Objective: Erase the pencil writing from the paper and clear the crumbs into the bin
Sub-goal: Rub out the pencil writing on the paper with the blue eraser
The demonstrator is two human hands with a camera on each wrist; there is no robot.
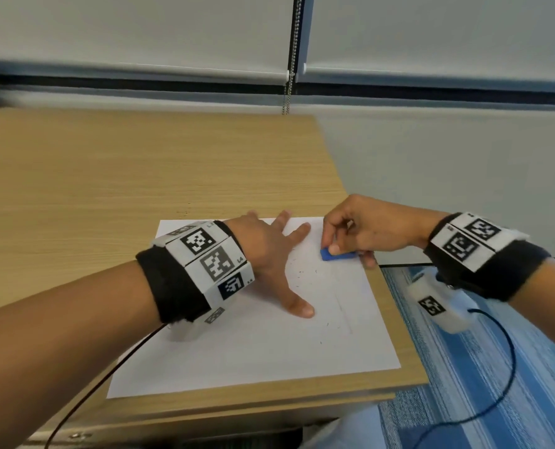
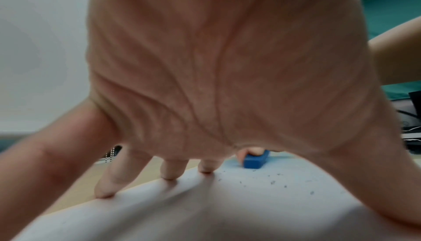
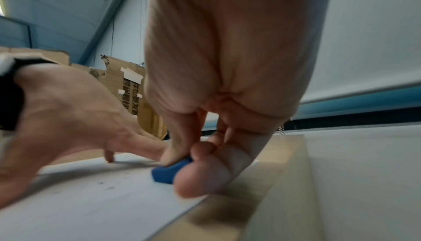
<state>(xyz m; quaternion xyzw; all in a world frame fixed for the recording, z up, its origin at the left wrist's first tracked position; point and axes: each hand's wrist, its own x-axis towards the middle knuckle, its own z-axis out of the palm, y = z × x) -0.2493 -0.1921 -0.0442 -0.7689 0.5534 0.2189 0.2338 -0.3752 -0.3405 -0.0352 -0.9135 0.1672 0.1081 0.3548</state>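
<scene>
A white sheet of paper lies on the wooden desk near its right front corner. My left hand lies spread flat on the sheet, fingers straight, pressing it down. My right hand pinches a blue eraser between thumb and fingers and holds it against the paper's upper right part. The eraser also shows past my left fingers, and in the right wrist view the eraser touches the sheet. Small dark crumbs are scattered between the hands. A faint pencil line runs down the right side.
The desk's right edge runs just beside the paper, with blue striped carpet below. Cables hang from both wrist cameras. Cardboard boxes stand beyond the desk's left side. A blind chain hangs at the back wall.
</scene>
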